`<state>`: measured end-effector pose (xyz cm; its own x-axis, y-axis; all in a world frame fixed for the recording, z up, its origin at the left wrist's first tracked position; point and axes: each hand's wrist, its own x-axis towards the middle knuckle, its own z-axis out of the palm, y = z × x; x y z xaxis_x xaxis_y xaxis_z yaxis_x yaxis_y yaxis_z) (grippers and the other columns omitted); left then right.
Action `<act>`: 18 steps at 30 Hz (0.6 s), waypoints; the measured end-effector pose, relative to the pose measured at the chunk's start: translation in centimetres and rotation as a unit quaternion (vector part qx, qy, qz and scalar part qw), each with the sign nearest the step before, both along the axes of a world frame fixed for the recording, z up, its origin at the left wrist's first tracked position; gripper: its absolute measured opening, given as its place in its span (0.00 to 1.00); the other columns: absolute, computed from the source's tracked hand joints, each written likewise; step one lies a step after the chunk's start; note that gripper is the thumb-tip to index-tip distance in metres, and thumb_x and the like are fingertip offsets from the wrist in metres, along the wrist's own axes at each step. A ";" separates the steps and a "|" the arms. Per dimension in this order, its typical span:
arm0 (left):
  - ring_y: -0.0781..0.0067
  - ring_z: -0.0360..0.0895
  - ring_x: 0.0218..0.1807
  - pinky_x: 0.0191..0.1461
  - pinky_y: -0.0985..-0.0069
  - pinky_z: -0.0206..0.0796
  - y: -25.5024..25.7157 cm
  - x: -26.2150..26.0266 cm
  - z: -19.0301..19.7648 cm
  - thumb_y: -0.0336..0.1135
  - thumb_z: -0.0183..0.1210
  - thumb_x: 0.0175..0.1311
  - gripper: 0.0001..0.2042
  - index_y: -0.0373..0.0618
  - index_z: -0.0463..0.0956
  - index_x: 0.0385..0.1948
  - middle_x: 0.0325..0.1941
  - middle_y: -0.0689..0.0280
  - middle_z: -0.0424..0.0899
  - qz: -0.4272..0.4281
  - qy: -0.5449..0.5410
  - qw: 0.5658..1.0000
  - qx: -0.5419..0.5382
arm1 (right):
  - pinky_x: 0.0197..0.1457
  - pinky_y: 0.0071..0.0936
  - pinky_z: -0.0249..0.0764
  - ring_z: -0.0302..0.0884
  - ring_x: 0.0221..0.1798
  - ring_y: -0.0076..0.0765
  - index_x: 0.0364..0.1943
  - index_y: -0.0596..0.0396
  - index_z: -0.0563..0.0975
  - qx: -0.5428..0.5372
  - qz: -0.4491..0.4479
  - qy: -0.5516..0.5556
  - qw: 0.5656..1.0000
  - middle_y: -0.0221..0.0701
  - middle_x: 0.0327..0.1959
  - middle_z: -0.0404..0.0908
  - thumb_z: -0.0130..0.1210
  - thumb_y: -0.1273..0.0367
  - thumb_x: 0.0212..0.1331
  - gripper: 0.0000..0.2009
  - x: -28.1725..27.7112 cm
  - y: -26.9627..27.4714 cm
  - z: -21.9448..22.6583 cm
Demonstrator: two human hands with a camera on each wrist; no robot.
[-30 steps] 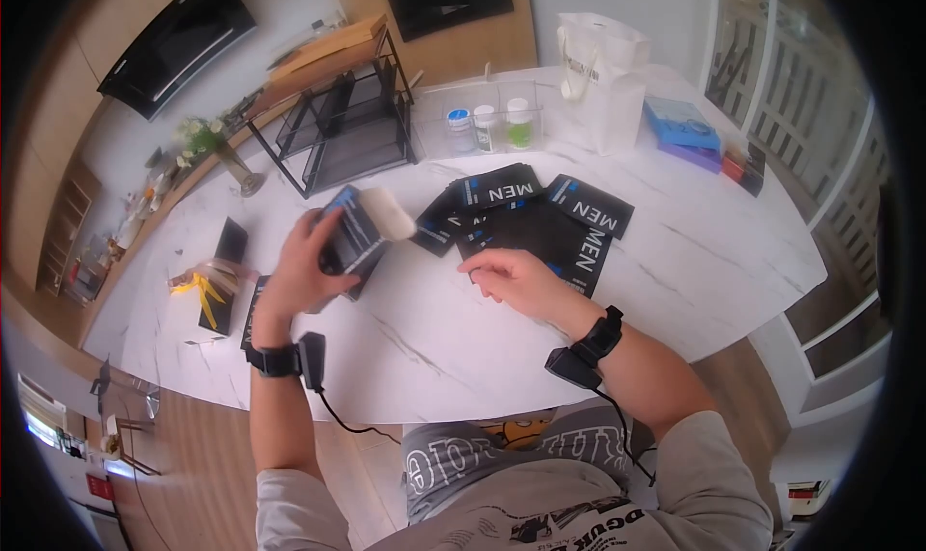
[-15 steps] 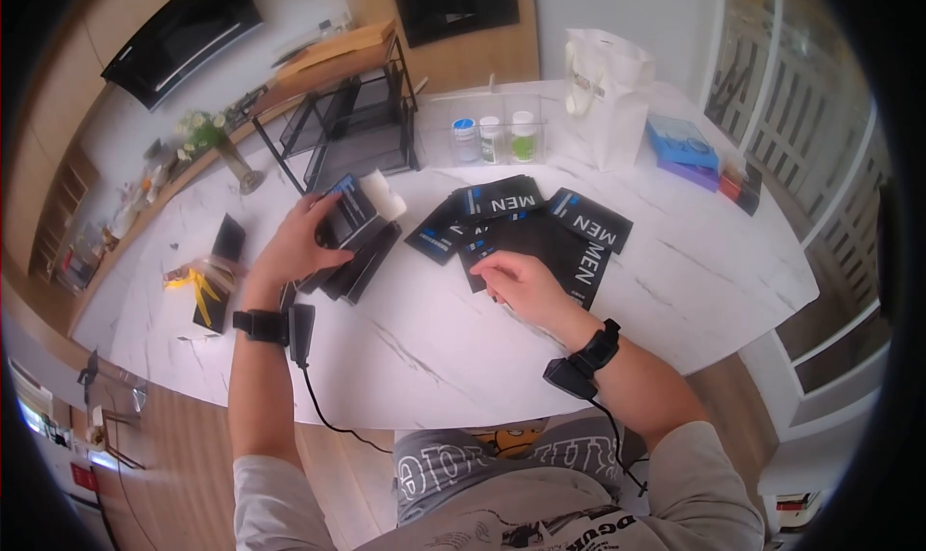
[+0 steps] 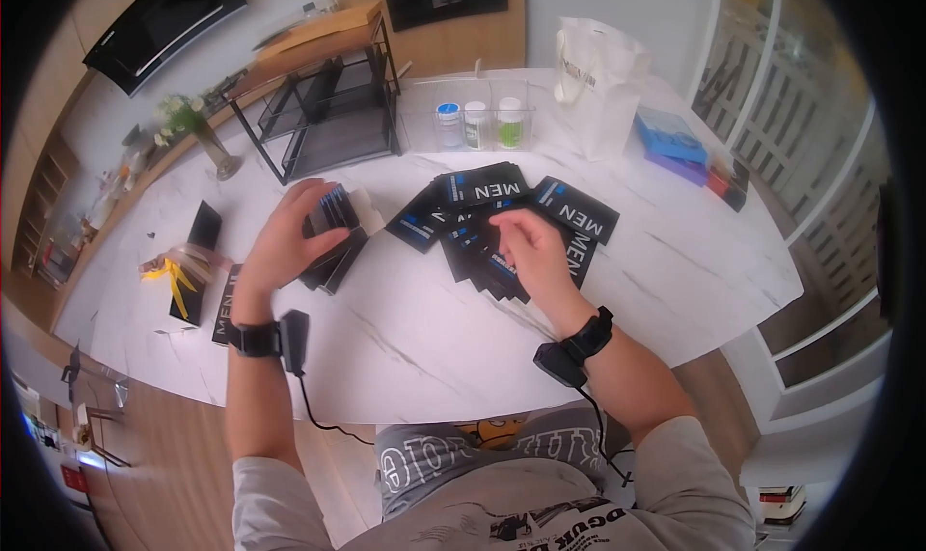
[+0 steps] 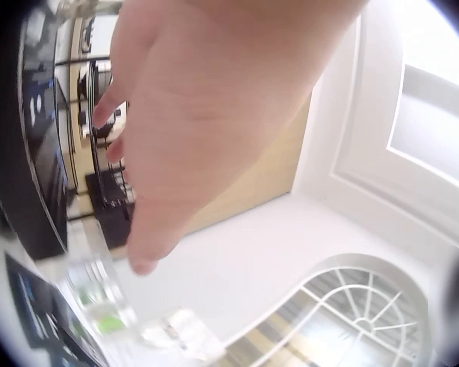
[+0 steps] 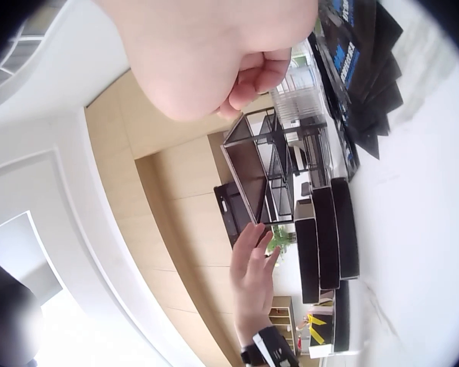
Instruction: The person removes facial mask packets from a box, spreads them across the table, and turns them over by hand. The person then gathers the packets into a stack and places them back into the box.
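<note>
In the head view my left hand (image 3: 287, 237), fingers spread, is over a stack of black boxes (image 3: 340, 260). The right wrist view shows this hand clear of the stacked boxes (image 5: 329, 237), nothing in its grasp. A pale flap (image 3: 365, 211) stands up from the top box. My right hand (image 3: 532, 257) hovers over a fanned pile of flat black packets (image 3: 482, 189) printed MEN. Its fingers (image 5: 249, 88) curl loosely and hold nothing.
At the left lie a black box with a yellow ribbon (image 3: 178, 286) and another dark box (image 3: 225, 310). Behind are a black mesh rack (image 3: 338, 146), a clear organizer with bottles (image 3: 475, 126), a white paper bag (image 3: 598, 93) and blue and purple boxes (image 3: 670, 141).
My left hand has set the flapped box on the stack and let go of it. My right hand has lifted a little and moved farther over the packets.
</note>
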<state>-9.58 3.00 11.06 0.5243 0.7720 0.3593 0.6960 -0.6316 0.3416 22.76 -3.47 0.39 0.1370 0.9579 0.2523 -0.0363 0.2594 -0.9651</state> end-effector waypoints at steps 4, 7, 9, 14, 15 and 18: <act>0.60 0.76 0.58 0.61 0.68 0.69 -2.3 5.1 -3.4 0.31 0.68 0.57 0.21 0.42 0.76 0.54 0.58 0.58 0.78 -0.089 -0.076 0.993 -0.023 | 0.31 0.21 0.67 0.70 0.27 0.22 0.40 0.55 0.81 0.020 -0.041 -0.068 0.997 0.27 0.26 0.76 0.54 0.70 0.67 0.06 1.2 0.7 0.4; 0.59 0.77 0.46 0.53 0.66 0.69 -3.2 8.7 -6.9 0.30 0.67 0.54 0.12 0.41 0.80 0.40 0.46 0.59 0.79 -0.088 -0.024 0.986 0.141 | 0.33 0.32 0.71 0.73 0.28 0.36 0.30 0.57 0.78 0.118 -0.078 -0.313 0.939 0.33 0.26 0.74 0.59 0.70 0.60 0.05 1.2 0.6 0.4; 0.59 0.76 0.39 0.47 0.65 0.67 -3.3 9.1 -8.0 0.29 0.65 0.52 0.06 0.41 0.80 0.31 0.37 0.61 0.79 -0.092 0.049 0.983 0.152 | 0.34 0.36 0.71 0.73 0.29 0.40 0.25 0.56 0.74 0.168 -0.074 -0.432 0.883 0.33 0.24 0.72 0.60 0.70 0.58 0.08 0.8 0.5 0.2; 0.61 0.74 0.32 0.40 0.64 0.63 -2.5 8.5 -9.5 0.28 0.61 0.46 0.06 0.44 0.73 0.16 0.20 0.65 0.73 -0.093 0.050 0.977 0.184 | 0.36 0.40 0.69 0.72 0.30 0.45 0.19 0.53 0.70 0.203 -0.040 -0.504 0.839 0.34 0.22 0.70 0.61 0.69 0.55 0.12 -0.4 0.6 -1.2; 0.61 0.74 0.31 0.40 0.64 0.63 -2.5 8.4 -9.8 0.28 0.61 0.46 0.06 0.44 0.73 0.15 0.20 0.65 0.74 -0.092 0.053 0.979 0.176 | 0.36 0.41 0.70 0.72 0.31 0.46 0.20 0.54 0.71 0.183 -0.031 -0.502 0.845 0.34 0.22 0.71 0.60 0.68 0.56 0.12 -0.3 0.6 -1.1; 0.61 0.74 0.31 0.40 0.64 0.63 -2.5 8.1 -10.6 0.27 0.60 0.47 0.06 0.43 0.73 0.16 0.20 0.64 0.75 -0.088 0.021 0.985 0.150 | 0.36 0.41 0.70 0.73 0.31 0.47 0.22 0.55 0.72 0.130 -0.064 -0.482 0.864 0.35 0.23 0.72 0.60 0.68 0.58 0.12 0.6 0.6 -0.2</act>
<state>-1.46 0.48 0.42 0.6593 0.5308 0.5325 0.5770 -0.8113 0.0943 23.40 -2.85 0.20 -0.1564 0.8443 0.5125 0.7963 0.4148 -0.4403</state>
